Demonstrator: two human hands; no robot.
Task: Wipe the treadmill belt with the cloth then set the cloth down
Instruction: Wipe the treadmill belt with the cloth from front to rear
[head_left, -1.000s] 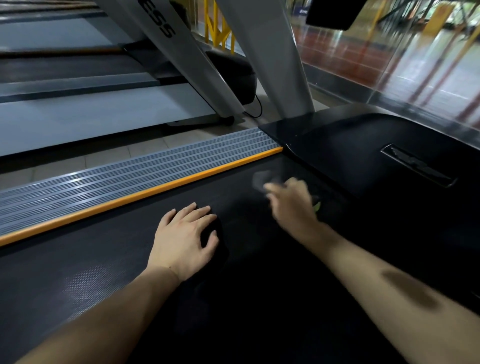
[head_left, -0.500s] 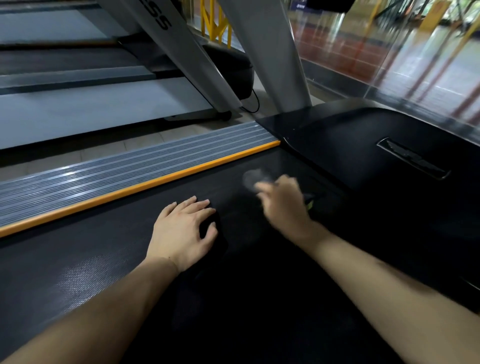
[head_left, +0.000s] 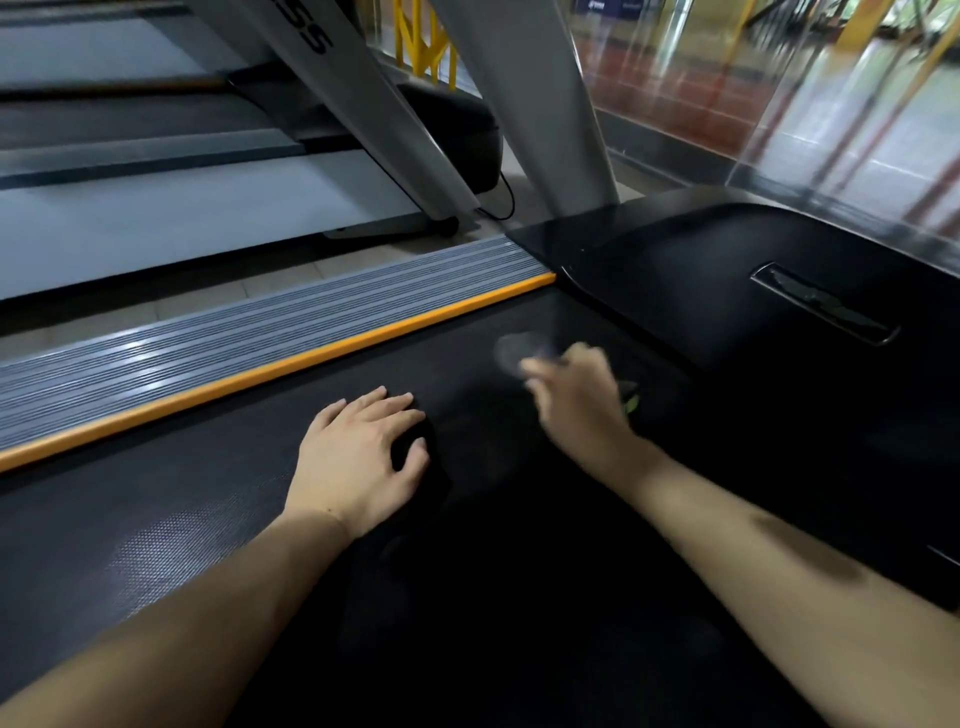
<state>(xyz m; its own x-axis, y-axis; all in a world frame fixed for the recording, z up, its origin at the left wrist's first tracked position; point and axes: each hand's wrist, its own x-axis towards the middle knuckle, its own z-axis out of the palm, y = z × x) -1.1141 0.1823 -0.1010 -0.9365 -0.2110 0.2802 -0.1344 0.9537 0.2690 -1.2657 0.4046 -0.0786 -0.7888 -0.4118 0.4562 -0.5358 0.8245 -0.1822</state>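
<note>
Head view, the only one. We are leaning over the treadmill belt (head_left: 171, 514), both forearms reaching forward.

Risks, as we judge them: the cloth (head_left: 427, 470) is dark on a dark belt, so we are liable to lose track of which strips are already wiped and leave gaps. It is also bunching under the palm; a folded wad covers less belt and could slip out sideways on a hard stroke. With our weight on the left hand (head_left: 358, 457), the belt could roll underneath and carry the hand toward the black motor cover (head_left: 727, 291). The right hand (head_left: 576, 400) is smeared with motion near that cover's edge and could knock it.

Fingers: the left hand is lying flat, fingers spread and nearly straight, pressing the cloth onto the belt; the thumb is resting on a raised fold of it. The cloth is showing only as a dark lump beside and below the thumb. The right hand is too blurred; we cannot tell how far its fingers are open or whether they are holding anything. A greenish fleck is showing just beyond it, unidentifiable.

The orange strip (head_left: 291, 364) and ribbed side rail (head_left: 208, 343) are lying to the left, untouched.
</note>
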